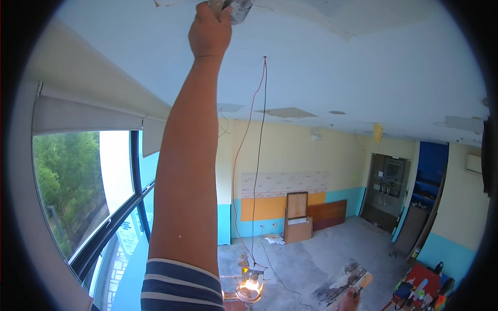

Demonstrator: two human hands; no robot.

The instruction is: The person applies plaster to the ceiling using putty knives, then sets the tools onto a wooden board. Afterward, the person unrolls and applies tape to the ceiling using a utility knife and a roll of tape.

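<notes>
My left arm stretches up to the ceiling, and my left hand (210, 31) grips a putty knife (239, 11) with a smeared metal blade, partly cut off by the picture's top edge. The blade is at the ceiling (311, 67), beside a patch of off-white filler (332, 20). Low on the right, my right hand (350, 300) is closed on a wide flat plastering blade (340, 282), streaked with grey and white and tan along its hand-side edge. Only part of that hand shows.
A glowing lamp (250, 286) hangs below on red and black wires (258, 129) from the ceiling. Windows (72, 186) with roller blinds (88, 111) line the left. Panels (298, 223) lean on the far wall. Tools crowd a red table (420, 282) at lower right.
</notes>
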